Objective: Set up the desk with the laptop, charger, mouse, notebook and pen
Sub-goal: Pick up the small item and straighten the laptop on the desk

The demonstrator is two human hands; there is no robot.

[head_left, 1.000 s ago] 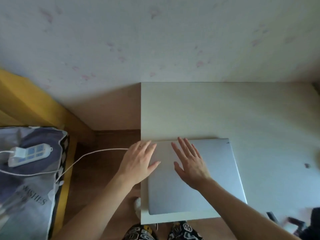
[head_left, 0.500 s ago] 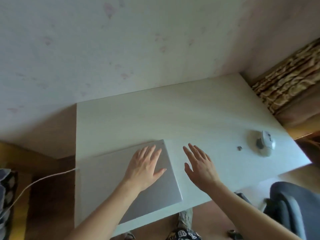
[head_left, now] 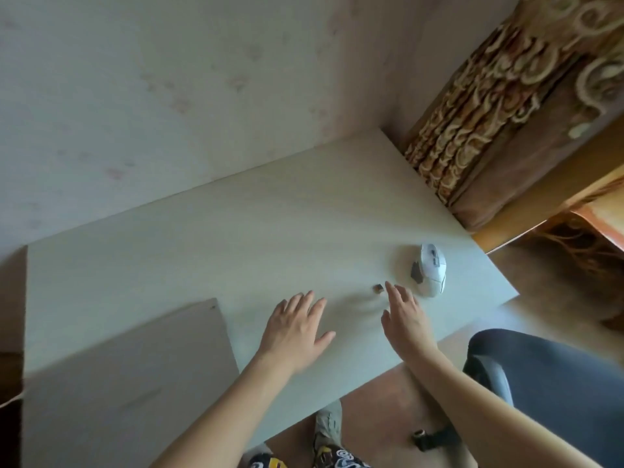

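A closed silver laptop (head_left: 128,373) lies flat at the near left of the white desk (head_left: 253,224). A white mouse (head_left: 430,268) rests upside down near the desk's right edge, with a small dark piece (head_left: 379,289) beside it. My left hand (head_left: 297,327) hovers flat over the bare desk just right of the laptop, fingers spread, holding nothing. My right hand (head_left: 407,315) is stretched toward the mouse, fingers apart, its fingertips next to the small dark piece and a short way from the mouse. No charger brick, notebook or pen is in view.
The desk stands against a pale wall (head_left: 169,79). A patterned brown curtain (head_left: 506,106) hangs at the desk's far right corner. A dark office chair (head_left: 557,376) stands at the near right. A thin white cable (head_left: 8,401) shows at the left edge.
The view has swung right. Both hands have left the laptop and moved right across the desk; the right hand now reaches close to the mouse.
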